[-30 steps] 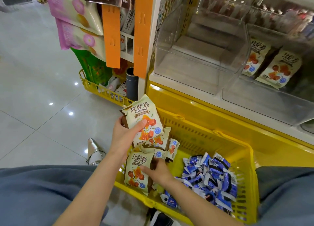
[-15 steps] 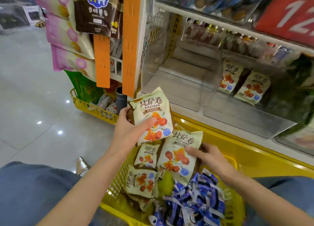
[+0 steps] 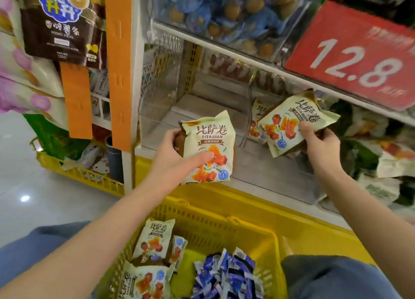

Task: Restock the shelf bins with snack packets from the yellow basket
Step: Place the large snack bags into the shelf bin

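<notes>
My left hand (image 3: pixel 177 163) grips a cream Bisajuan snack packet (image 3: pixel 208 139) upright in front of an empty clear shelf bin (image 3: pixel 161 110). My right hand (image 3: pixel 318 143) holds a second, tilted packet (image 3: pixel 289 123) at the mouth of the neighbouring clear bin (image 3: pixel 269 170), where more of the same packets (image 3: pixel 256 119) lie at the back. Below, the yellow basket (image 3: pixel 224 229) holds more cream packets (image 3: pixel 155 240) on its left and several small blue-and-white packets (image 3: pixel 226 274) on its right.
A red price sign (image 3: pixel 354 56) reading 12.8 hangs on the shelf above. Blue-wrapped sweets (image 3: pixel 224 8) fill the upper bin. Hanging snack bags (image 3: pixel 60 22) and orange strips (image 3: pixel 116 65) stand at the left, above a second yellow basket (image 3: pixel 80 175) on the tiled floor.
Both hands rose from the basket toward the shelf. My right hand took a packet out of the basket and carried it up to the right bin; my left kept its packet.
</notes>
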{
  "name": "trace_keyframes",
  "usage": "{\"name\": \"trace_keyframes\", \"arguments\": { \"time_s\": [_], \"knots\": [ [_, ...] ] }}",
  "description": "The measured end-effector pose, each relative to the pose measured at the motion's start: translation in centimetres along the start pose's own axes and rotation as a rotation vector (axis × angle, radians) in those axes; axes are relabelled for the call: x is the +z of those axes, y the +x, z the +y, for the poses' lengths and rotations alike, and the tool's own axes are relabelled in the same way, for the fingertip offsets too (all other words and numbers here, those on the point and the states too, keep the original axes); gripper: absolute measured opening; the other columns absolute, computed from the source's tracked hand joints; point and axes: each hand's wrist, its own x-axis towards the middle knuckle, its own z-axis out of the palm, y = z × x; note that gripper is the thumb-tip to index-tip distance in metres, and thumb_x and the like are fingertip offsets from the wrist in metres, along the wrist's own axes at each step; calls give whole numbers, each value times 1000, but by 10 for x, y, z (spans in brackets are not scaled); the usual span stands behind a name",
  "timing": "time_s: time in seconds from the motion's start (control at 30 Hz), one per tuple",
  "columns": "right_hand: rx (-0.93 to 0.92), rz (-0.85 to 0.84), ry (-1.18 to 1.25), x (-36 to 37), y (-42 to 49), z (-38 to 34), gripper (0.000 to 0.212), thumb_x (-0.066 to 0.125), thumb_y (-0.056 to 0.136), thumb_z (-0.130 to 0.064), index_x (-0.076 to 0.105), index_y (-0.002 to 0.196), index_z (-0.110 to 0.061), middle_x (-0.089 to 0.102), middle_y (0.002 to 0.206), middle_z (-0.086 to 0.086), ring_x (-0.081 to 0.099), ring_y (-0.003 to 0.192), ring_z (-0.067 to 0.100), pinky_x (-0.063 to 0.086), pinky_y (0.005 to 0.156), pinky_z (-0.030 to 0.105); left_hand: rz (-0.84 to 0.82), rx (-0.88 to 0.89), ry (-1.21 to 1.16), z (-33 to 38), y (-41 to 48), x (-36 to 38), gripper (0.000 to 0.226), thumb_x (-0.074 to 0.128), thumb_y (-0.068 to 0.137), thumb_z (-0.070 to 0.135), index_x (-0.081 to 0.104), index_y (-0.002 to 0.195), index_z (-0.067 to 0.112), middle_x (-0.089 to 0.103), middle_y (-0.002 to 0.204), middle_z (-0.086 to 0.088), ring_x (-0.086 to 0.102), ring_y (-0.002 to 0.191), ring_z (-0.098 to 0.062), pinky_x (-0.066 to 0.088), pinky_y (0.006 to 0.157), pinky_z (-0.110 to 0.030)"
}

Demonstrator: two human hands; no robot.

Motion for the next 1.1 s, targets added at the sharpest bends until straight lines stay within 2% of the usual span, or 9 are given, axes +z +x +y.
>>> {"name": "trace_keyframes", "arguments": {
  "time_s": [0.17, 0.3, 0.43, 0.6, 0.73, 0.8, 0.87, 0.97, 1.1],
  "knots": [
    [157, -92, -168, 31, 58, 19, 36, 63, 88, -28, 56, 119, -11, 64, 119, 8, 64, 101, 23, 53, 88, 36, 14, 21, -12, -3, 19, 7, 62, 83, 61, 31, 40, 105, 39, 56, 93, 24, 60, 83, 2, 52, 59, -15],
    [89, -217, -384, 55, 88, 39, 35, 62, 89, -23, 56, 119, -6, 63, 121, 12, 61, 103, 23, 48, 82, 32, -6, 50, -54, 1, 32, 11, 56, 83, 59, 31, 42, 95, 43, 58, 95, 23, 63, 82, 4, 53, 60, -15],
    [33, -225, -522, 67, 111, 61, 36, 56, 93, -20, 53, 124, -3, 59, 126, 16, 57, 115, 31, 46, 88, 33, -41, 70, -113, 3, 39, 18, 55, 84, 58, 27, 44, 92, 41, 60, 89, 24, 61, 74, 14, 48, 52, -9],
    [81, -215, -742, 65, 125, 66, 47, 53, 93, -34, 47, 128, -4, 59, 126, 15, 56, 114, 30, 44, 94, 32, -50, 87, -101, 2, 42, 24, 54, 84, 56, 31, 45, 93, 40, 62, 86, 24, 62, 77, 12, 53, 56, -13],
    [-256, -55, -552, 58, 76, 32, 48, 49, 94, -37, 41, 131, -7, 52, 127, 9, 52, 114, 22, 44, 99, 34, -94, 89, -60, 2, 35, 27, 57, 80, 53, 45, 44, 97, 44, 61, 93, 23, 63, 79, 11, 54, 60, -14],
    [-419, -200, -362, 51, 30, 9, 41, 43, 95, -42, 40, 129, -19, 53, 123, -4, 55, 109, 9, 48, 90, 26, -140, 93, -52, 1, 30, 28, 59, 75, 47, 56, 43, 96, 45, 61, 92, 24, 63, 79, 11, 52, 58, -11],
    [-424, -480, -303, 43, -11, -11, 44, 41, 89, -55, 38, 127, -33, 51, 119, -21, 55, 106, -5, 49, 83, 13, -205, 91, -24, -2, 22, 30, 59, 75, 49, 55, 43, 97, 46, 63, 90, 24, 64, 80, 8, 51, 58, -11],
    [-312, -812, -432, 30, -42, -33, 66, 58, 63, -70, 46, 118, -36, 55, 114, -19, 61, 97, -5, 55, 79, 19, -288, 127, 76, -8, 5, 38, 52, 77, 64, 45, 41, 101, 51, 61, 91, 33, 62, 83, 11, 48, 59, -7],
    [-258, -817, -471, 2, -43, -48, 56, 74, 43, -54, 59, 94, -33, 68, 96, -9, 69, 83, 4, 59, 68, 26, -386, 198, 147, -4, -8, 49, 53, 68, 66, 61, 36, 107, 59, 58, 100, 34, 59, 89, 13, 50, 67, -9]
  ]
}}
